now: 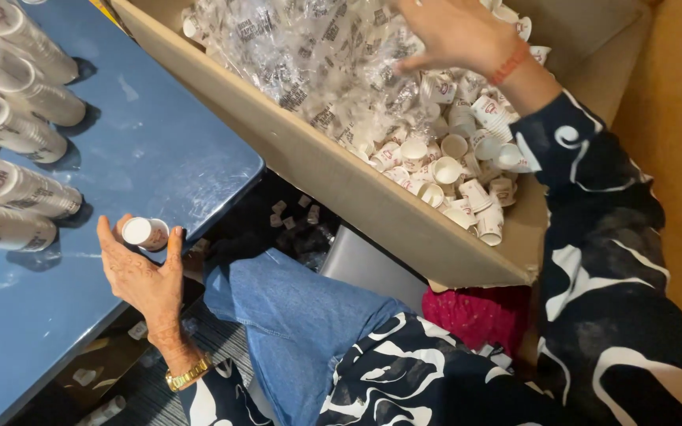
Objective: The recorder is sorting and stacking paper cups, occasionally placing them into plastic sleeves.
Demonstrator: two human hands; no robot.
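My left hand [142, 272] grips a small white paper cup [145, 233], or a short stack of them, at the near edge of the blue table [151, 150]. My right hand [450, 33] reaches into a large cardboard box [341, 185], its spread fingers over loose white paper cups [445, 170] and crumpled clear plastic wrap [309, 55]. Nothing shows in the right hand's fingers. Several long stacks of white cups [9, 87] lie on their sides along the table's left part.
The box leans tilted between the table and a tan seat [676, 158]. My lap in blue denim [294, 315] sits below it. A few cups [294, 214] lie on the dark floor under the box. A gold watch [187, 375] is on my left wrist.
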